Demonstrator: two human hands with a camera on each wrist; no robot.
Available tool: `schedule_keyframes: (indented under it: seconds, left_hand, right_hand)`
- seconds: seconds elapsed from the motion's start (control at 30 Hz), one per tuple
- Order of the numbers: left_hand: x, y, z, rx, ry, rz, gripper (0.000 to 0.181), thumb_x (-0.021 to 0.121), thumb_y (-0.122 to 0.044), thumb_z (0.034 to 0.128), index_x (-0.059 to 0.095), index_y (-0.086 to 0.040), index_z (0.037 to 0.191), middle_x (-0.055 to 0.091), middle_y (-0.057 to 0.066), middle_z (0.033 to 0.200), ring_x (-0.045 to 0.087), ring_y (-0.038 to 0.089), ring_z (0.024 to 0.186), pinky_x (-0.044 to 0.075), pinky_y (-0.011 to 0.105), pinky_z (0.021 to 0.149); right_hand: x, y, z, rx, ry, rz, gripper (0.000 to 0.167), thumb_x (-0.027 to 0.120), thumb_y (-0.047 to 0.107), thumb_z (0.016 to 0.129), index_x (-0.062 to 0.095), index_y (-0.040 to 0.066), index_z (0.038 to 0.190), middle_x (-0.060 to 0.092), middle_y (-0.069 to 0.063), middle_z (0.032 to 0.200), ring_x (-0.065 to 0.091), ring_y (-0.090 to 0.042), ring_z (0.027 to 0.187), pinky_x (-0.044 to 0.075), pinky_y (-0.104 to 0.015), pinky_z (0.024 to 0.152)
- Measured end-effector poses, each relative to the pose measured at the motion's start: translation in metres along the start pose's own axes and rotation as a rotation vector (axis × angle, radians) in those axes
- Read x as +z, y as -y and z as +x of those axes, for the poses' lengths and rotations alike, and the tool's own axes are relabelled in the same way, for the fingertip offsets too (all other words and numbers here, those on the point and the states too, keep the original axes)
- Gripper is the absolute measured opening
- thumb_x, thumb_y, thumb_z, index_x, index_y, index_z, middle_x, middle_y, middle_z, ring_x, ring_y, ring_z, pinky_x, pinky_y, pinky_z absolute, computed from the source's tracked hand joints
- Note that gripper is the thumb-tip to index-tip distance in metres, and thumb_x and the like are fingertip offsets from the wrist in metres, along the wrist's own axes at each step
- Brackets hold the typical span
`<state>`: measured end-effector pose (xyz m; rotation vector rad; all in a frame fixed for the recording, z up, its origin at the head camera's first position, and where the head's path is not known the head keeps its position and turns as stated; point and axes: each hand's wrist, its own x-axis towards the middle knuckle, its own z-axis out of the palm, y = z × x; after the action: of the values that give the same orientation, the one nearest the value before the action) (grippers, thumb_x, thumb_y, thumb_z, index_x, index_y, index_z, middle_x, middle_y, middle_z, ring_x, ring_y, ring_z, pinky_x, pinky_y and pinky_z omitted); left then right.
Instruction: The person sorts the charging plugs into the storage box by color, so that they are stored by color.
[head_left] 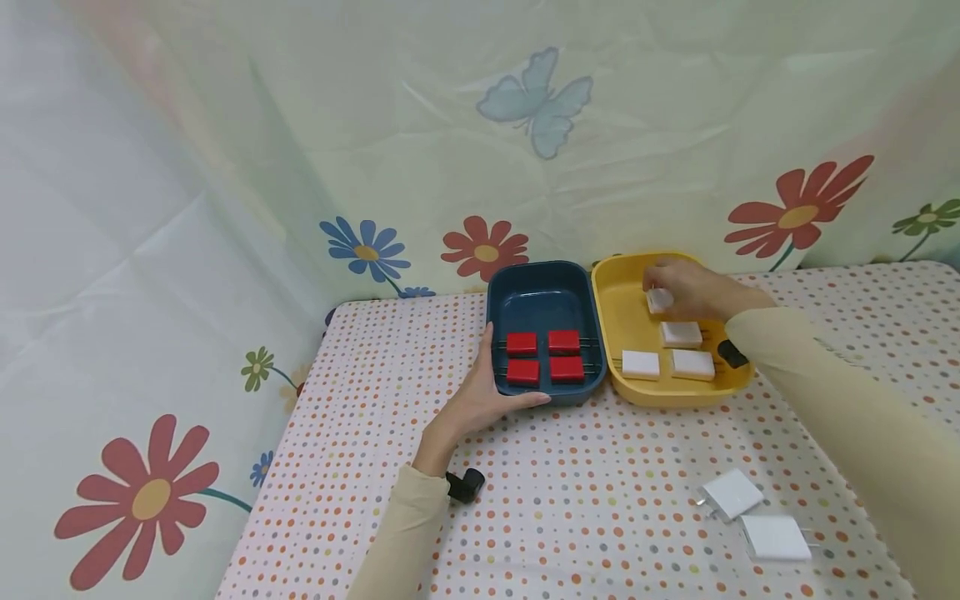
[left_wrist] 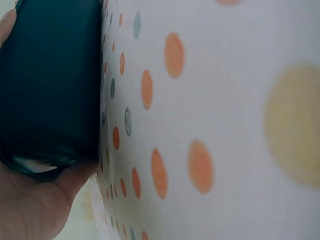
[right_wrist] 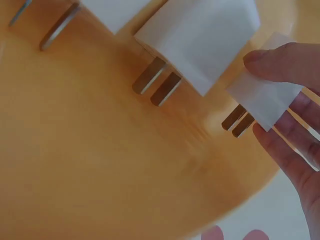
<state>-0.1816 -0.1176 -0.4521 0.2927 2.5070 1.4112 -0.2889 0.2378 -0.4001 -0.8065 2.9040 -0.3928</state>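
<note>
My left hand (head_left: 480, 392) rests against the near left corner of the dark blue tray (head_left: 543, 271), fingers along its left side and thumb along its front. Inside that tray lie several red charger plugs (head_left: 566, 368) with metal prongs. In the yellow tray (head_left: 622, 292), my right hand (head_left: 693, 287) pinches a white charger plug (right_wrist: 267, 90) between thumb and fingers, prongs pointing away from the palm. Three more white plugs lie in the yellow tray, one of them a white charger plug (head_left: 641, 365) at its front left. The left wrist view shows the blue tray's outer wall (left_wrist: 50, 85) close up.
Two white plugs lie on the dotted tablecloth at the near right: one plug (head_left: 733, 494) is tilted, the other plug (head_left: 776, 537) lies just in front of it. Behind the trays hangs a flowered curtain (head_left: 637, 167). The two trays stand side by side.
</note>
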Motion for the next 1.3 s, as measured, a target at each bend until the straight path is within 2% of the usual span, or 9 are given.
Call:
schedule_keyframes:
  seconds: [0.33,0.53,0.73,0.97,1.3]
  left_hand:
    - [-0.0004,-0.0011,-0.001,0.001,0.0,0.009,0.129,0.088,-0.041,0.0846,-0.009,-0.026,0.168,0.011,0.003,0.175,0.018,0.025,0.158,0.032,0.056,0.121]
    - [-0.0016,0.0002,-0.0004,0.017,-0.002,0.006,0.129,0.088,-0.039,0.0849,-0.01,-0.024,0.168,0.011,0.003,0.175,0.018,0.025,0.157,0.033,0.055,0.121]
    - [-0.0011,0.0024,0.0009,0.022,-0.005,0.002,0.129,0.088,-0.039,0.0848,-0.009,-0.022,0.168,0.012,0.003,0.175,0.02,0.025,0.157,0.034,0.056,0.12]
    - [0.0,0.0026,0.0013,0.021,-0.004,-0.003,0.13,0.088,-0.039,0.084,-0.01,-0.023,0.168,0.013,0.001,0.175,0.02,0.024,0.157,0.034,0.055,0.12]
    - [0.001,0.0011,0.0007,-0.004,-0.011,0.003,0.13,0.089,-0.038,0.0839,-0.009,-0.025,0.168,0.013,0.002,0.175,0.02,0.024,0.157,0.033,0.056,0.12]
  right_hand:
    - [0.0047,-0.0029,0.0019,0.06,0.053,-0.058,0.03,0.078,-0.014,0.082,0.067,-0.011,0.109,0.065,-0.024,0.107,0.061,-0.037,0.097,0.055,-0.056,0.092]
    - [0.0063,-0.0044,0.0049,0.052,0.059,-0.06,0.028,0.079,-0.013,0.082,0.068,-0.013,0.108,0.066,-0.023,0.103,0.061,-0.035,0.092,0.055,-0.054,0.089]
    - [0.0087,-0.0068,0.0068,0.093,0.091,-0.033,0.027,0.074,-0.013,0.086,0.068,-0.013,0.113,0.067,-0.027,0.111,0.061,-0.038,0.1,0.053,-0.057,0.095]
    - [0.0093,-0.0076,0.0049,0.063,0.071,-0.036,0.028,0.076,-0.013,0.084,0.068,-0.014,0.111,0.068,-0.026,0.108,0.061,-0.038,0.098,0.053,-0.057,0.094]
    - [0.0011,-0.0023,-0.0018,0.082,0.046,-0.018,0.037,0.078,-0.01,0.084,0.065,-0.018,0.117,0.065,-0.028,0.109,0.062,-0.042,0.101,0.054,-0.057,0.093]
